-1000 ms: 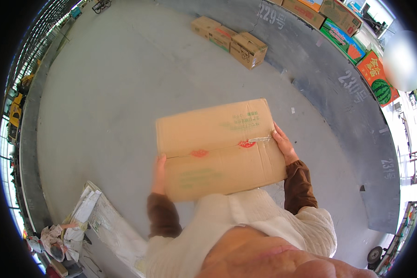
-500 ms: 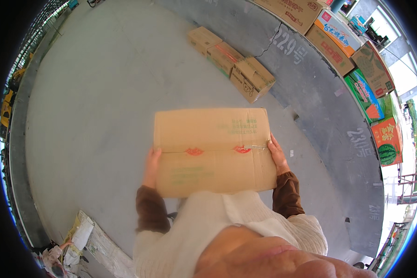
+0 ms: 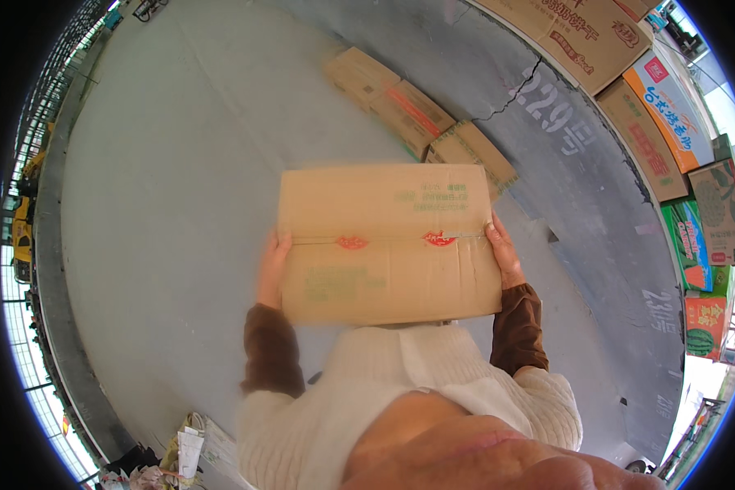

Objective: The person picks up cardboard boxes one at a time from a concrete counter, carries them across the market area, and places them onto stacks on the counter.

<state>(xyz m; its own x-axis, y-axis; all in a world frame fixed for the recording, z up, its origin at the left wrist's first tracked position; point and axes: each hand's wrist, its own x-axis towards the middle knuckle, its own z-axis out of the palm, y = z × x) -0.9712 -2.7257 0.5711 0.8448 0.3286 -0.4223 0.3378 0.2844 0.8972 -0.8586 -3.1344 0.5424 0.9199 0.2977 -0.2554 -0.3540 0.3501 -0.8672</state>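
Grey floor (image 3: pixel 171 204) spreads wide, a row of boxes (image 3: pixel 412 114) on it beyond the held carton (image 3: pixel 384 282). Left grip (image 3: pixel 274 269) and right grip (image 3: pixel 507 253) clasp the carton's opposite ends; even pressure and a level hold should suit it. Versus half a second ago, the carton now partly hides the nearest box (image 3: pixel 474 149).

Bright, diffuse daylight, shadows soft. Pale gridded window panes (image 3: pixel 26 343) at far left glow; white opening (image 3: pixel 708 377) at far right blown out. Smooth grey concrete floor (image 3: pixel 171 163) evenly lit. Bare left hand (image 3: pixel 272 265) motion-blurred; row of brown cardboard boxes (image 3: pixel 411 113) on floor smeared too. Fisheye: long grey concrete ledge (image 3: pixel 64 269) bows at left, black surround, blue fringing along rim.
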